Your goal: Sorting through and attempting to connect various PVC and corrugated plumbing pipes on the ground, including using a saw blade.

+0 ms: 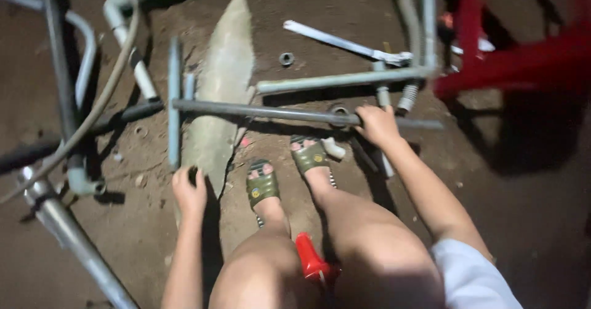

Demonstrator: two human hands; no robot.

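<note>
My right hand [377,124] grips a long grey metal pipe [265,111] that runs level across the dirt floor, close to a round fitting [338,113] on it. My left hand [189,192] is closed around a small dark object beside the lower end of a long flat stone slab [223,93]; what that object is I cannot tell. My feet, in green sandals [262,183], rest on the ground just below the pipe. A red handle [311,261] sticks up between my knees.
Many grey pipes and elbow joints lie across the dirt: a plastic pipe [345,79] above the metal one, a bent pipe [126,32] at upper left, a thick metal tube [74,238] at lower left. A red plastic chair [511,44] stands at upper right. A small ring [286,58] lies loose.
</note>
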